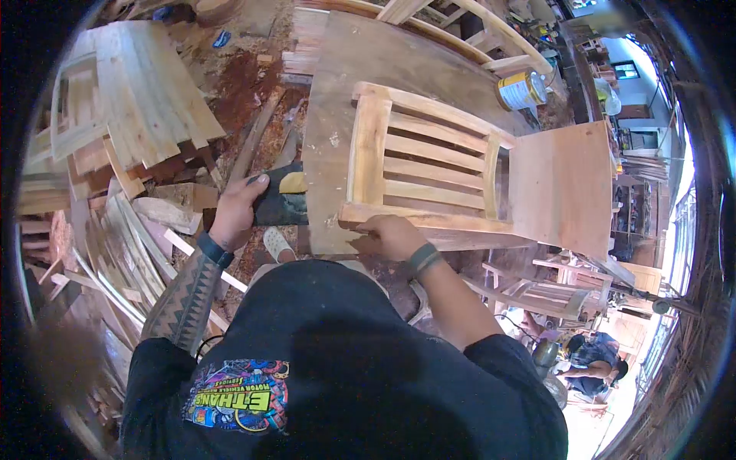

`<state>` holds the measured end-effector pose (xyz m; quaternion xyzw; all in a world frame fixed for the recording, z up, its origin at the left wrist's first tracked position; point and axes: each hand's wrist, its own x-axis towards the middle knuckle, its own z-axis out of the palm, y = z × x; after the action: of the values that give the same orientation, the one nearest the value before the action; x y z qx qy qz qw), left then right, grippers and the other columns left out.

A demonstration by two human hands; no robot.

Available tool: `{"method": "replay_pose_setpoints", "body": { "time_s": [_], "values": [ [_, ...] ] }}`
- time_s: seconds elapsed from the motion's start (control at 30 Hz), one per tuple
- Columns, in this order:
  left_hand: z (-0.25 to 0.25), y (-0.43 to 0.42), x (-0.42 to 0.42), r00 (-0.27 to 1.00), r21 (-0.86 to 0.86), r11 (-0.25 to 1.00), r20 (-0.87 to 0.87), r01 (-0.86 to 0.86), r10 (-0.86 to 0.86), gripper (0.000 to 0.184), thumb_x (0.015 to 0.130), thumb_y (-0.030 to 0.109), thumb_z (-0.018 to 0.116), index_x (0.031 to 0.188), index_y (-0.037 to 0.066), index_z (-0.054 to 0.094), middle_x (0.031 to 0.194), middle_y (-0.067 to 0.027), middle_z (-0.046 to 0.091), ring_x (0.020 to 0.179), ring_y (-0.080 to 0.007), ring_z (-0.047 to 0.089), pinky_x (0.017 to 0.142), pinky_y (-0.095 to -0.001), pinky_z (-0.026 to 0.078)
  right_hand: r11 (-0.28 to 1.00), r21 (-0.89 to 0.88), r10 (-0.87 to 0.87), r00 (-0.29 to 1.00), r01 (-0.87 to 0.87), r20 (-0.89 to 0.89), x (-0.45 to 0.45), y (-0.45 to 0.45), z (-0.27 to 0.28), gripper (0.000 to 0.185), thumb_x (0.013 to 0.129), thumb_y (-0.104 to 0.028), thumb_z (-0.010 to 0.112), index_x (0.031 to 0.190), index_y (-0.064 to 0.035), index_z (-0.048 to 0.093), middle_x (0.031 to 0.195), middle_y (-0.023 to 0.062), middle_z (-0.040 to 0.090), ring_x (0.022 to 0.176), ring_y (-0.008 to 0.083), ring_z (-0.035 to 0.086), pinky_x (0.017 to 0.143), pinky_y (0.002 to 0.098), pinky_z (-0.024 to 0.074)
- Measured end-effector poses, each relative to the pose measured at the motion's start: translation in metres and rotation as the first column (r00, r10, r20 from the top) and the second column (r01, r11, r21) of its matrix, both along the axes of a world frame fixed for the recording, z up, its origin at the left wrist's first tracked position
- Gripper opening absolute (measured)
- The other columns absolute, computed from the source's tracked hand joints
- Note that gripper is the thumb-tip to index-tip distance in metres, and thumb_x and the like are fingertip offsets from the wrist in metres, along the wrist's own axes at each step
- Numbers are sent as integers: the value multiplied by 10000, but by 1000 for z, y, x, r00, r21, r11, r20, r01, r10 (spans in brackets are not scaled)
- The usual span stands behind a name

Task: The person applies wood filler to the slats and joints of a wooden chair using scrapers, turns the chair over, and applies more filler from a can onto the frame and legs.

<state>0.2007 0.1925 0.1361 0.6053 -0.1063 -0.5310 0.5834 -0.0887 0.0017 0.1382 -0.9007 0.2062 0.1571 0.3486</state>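
A wooden chair [368,146] lies on a plywood-topped surface [326,115], its slatted backrest toward me and its broad seat panel [563,184] standing up at the right. My left hand [234,211] grips a dark flat piece [280,207] by its left edge, thumb on top. On that piece sits a yellowish lump or patch [292,182]; I cannot tell its material. My right hand [391,234] is at the chair's near top corner, fingers bent together against the wood. Whatever those fingers may hold is hidden.
A paint can [521,90] stands beyond the chair. Stacked wooden panels [142,84] and loose curved strips [138,238] crowd the left. More chair frames [544,295] are at the right, where another person [594,364] bends down. A white perforated shoe [277,244] shows below.
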Motion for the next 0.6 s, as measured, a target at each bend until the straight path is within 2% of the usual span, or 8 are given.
{"method": "replay_pose_setpoints", "body": {
  "time_s": [0.03,0.1,0.13,0.23,0.4,0.53,0.57,0.6],
  "values": [
    [-7,-3,-1,994,-46,999,-111,-11,6,345,1032,223,567,1225,-52,647,1069,-94,729,920,-173,712,847,-317,575,984,122,-125,991,130,-52,6,-3,28,355,866,-313,722,1126,-72,739,1013,215,709,973,382,671,873,470,531],
    [-28,-10,-5,944,-131,990,-331,-52,6,331,1028,221,572,1206,-46,657,1063,-96,729,913,-171,710,843,-318,576,975,14,-224,974,223,31,-1,-21,33,281,893,-162,664,1151,-76,736,1018,202,717,925,374,682,836,434,536],
    [-25,-13,-9,949,-123,990,-314,-68,26,325,1027,219,575,1198,-44,660,1058,-94,728,909,-171,708,839,-318,577,962,-33,-268,961,271,73,-5,-29,34,275,907,-86,635,1164,-77,734,1020,196,720,901,371,687,818,416,539],
    [-16,-27,-21,959,-107,990,-277,-95,62,308,1024,213,583,1180,-38,668,1044,-90,725,900,-171,705,830,-317,578,956,-235,-167,985,174,51,-5,-65,43,296,901,-59,626,1178,-77,728,1031,188,722,909,365,688,827,428,536],
    [-16,-45,-31,944,-131,989,-330,-70,23,300,1023,205,584,1181,-38,662,1027,-85,720,898,-172,702,823,-316,581,944,-188,-255,961,272,109,-10,-96,23,294,894,-180,657,1167,-99,730,1091,197,716,1037,384,667,909,462,535],
    [3,-50,-42,996,-130,992,-90,-4,-8,310,1026,212,578,1190,-38,658,1055,-97,725,905,-175,705,823,-321,578,920,-335,-169,977,202,127,2,-109,23,323,865,-218,674,1154,-83,726,1090,193,715,1022,379,671,893,468,536],
    [7,-51,-44,997,-108,994,-82,-5,-4,311,1025,213,577,1191,-37,659,1061,-99,726,903,-177,706,823,-321,578,910,-397,-102,993,116,56,7,-116,15,389,823,-94,612,1197,-113,721,1013,163,717,936,337,678,834,437,540],
    [10,-53,-45,997,-85,996,-74,-6,-1,311,1025,214,576,1192,-35,660,1067,-100,727,901,-179,708,824,-322,578,901,-426,-67,997,82,49,10,-124,0,388,822,-100,614,1196,-114,720,1020,163,714,951,342,676,846,445,540]
  ]
}}
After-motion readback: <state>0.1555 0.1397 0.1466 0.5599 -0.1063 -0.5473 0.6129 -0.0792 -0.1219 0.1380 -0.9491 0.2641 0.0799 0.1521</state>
